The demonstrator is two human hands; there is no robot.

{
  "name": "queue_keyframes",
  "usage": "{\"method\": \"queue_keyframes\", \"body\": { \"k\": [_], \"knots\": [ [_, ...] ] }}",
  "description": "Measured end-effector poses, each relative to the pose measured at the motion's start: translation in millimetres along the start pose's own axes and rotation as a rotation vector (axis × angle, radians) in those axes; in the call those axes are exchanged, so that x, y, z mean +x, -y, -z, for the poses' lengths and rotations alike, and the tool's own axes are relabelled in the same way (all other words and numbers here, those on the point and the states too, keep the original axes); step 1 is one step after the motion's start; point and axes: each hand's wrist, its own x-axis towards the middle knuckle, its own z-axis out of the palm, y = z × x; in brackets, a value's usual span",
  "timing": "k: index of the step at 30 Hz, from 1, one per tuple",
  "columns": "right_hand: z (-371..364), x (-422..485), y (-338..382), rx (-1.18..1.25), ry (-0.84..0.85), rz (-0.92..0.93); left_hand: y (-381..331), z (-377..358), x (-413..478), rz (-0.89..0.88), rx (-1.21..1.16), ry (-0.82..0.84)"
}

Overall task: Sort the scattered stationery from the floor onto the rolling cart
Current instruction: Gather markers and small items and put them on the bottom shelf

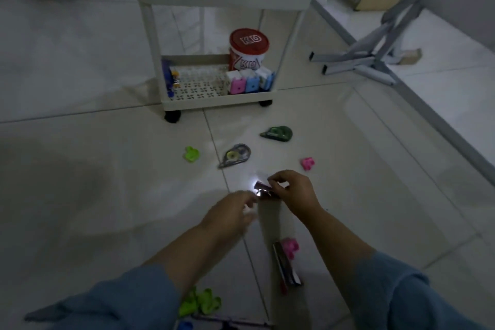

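Piece: small dark shiny item (pixel 263 187), kind unclear, pinched by the right hand (pixel 293 194) fingers (pixel 278 178).
Left hand (pixel 230 211): blurred, fingers loose, just beside the item, seemingly empty.
Handling: likely light, stiff, slick; pinch its sides.
Long axis: seems to run from the right fingers toward the left; blurred.
Rolling cart (pixel 219 101): well beyond the fingers.

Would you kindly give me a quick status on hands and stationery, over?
Hands: right hand pinches small shiny item; left hand beside it, blurred. On floor: green tape dispenser, pink clip. Ahead: rolling cart, unobstructed.
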Motion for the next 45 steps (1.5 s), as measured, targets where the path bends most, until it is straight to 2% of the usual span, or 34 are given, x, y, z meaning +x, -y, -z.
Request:
{"method": "queue_keyframes", "body": {
  "k": [3,5,9,11,16,19,24,27,29,32,35,37,40,42,45],
  "knots": [
    [27.0,-0.5,-30.0,-0.1,-0.042,-0.048,-23.2,-24.3,7.0,-0.303,0.258,0.27],
    [41.8,-1.6,-48.2,-0.107,-0.088,-0.089,-35.1,-42.1,8.9,-0.438,0.418,0.4],
    [56.2,-15.9,-69.1,-0.118,-0.064,-0.122,-45.0,-63.1,4.4,-0.536,0.593,0.468],
    [52.7,-21.2,-71.3,-0.085,-0.054,-0.142,-44.7,-61.8,3.6,-0.532,0.637,0.443],
    [25.0,-16.3,-62.4,-0.143,0.112,-0.086,-40.3,-47.2,-2.6,-0.489,0.671,0.412],
    [7.7,-7.1,-47.7,-0.167,0.15,-0.073,-27.6,-30.1,-10.2,-0.413,0.634,0.384],
    [-14.6,-2.3,-28.9,-0.195,0.194,-0.022,-4.1,7.2,-24.0,-0.203,0.734,0.253],
    [-24.3,-1.0,-21.4,-0.305,0.207,-0.03,11.4,30.9,-29.2,-0.036,0.583,0.069],
    [-29.2,1.1,-13.7,-0.287,0.18,-0.087,26.3,42.6,-31.9,0.07,0.357,-0.15],
    [-34.4,7.4,3.9,0.03,0.04,-0.216,42.6,56.1,-29.2,0.23,-0.013,-0.541],
    [-38.2,18.7,40.3,0.27,-0.006,-0.203,46.0,71.8,-20.1,0.355,-0.361,-0.761],
    [-41.2,31.7,71.9,0.345,0.033,-0.207,46.6,85.3,-12.2,0.403,-0.514,-0.835],
    [-32.9,51.9,123.0,0.448,0.086,-0.216,41.1,116.6,-5.0,0.445,-0.602,-0.908],
    [-23.3,60.8,152.2,0.527,0.127,-0.233,29.0,138.4,-2.4,0.477,-0.589,-0.872],
    [-16.8,76.6,177.3,0.504,0.154,-0.178,13.6,155.0,3.7,0.404,-0.611,-0.807]
  ]
}}
